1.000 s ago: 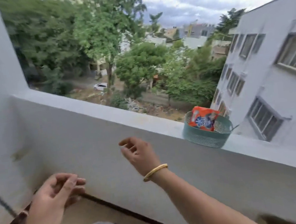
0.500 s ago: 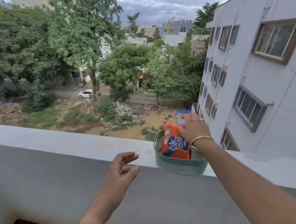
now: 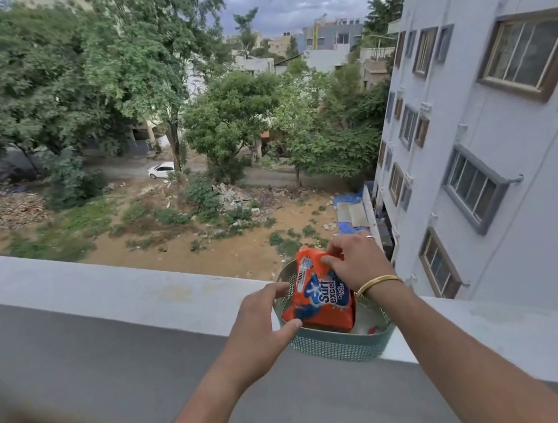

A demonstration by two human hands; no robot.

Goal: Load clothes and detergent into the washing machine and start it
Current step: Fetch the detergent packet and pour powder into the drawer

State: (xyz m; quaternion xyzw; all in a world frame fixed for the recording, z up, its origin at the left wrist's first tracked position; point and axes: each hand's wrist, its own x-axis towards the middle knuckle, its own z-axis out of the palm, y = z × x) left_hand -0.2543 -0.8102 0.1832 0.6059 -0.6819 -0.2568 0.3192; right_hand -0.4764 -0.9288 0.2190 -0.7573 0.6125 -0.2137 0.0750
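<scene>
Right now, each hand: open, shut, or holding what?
Left hand: grips the left rim of the teal basket.
Right hand: pinches the top of the orange detergent packet standing in the basket.

Arms outstretched, right hand [image 3: 355, 265] pinching, left hand [image 3: 260, 327] gripping

We list a detergent packet [image 3: 317, 298] of glossy, crinkled plastic film, a basket [image 3: 339, 344] of matt plastic pierced all over with fine holes, a bangle [image 3: 378, 283] of shiny gold-coloured metal, and a parapet ledge [image 3: 107, 291] of smooth matt painted plaster, faintly stained in places.
</scene>
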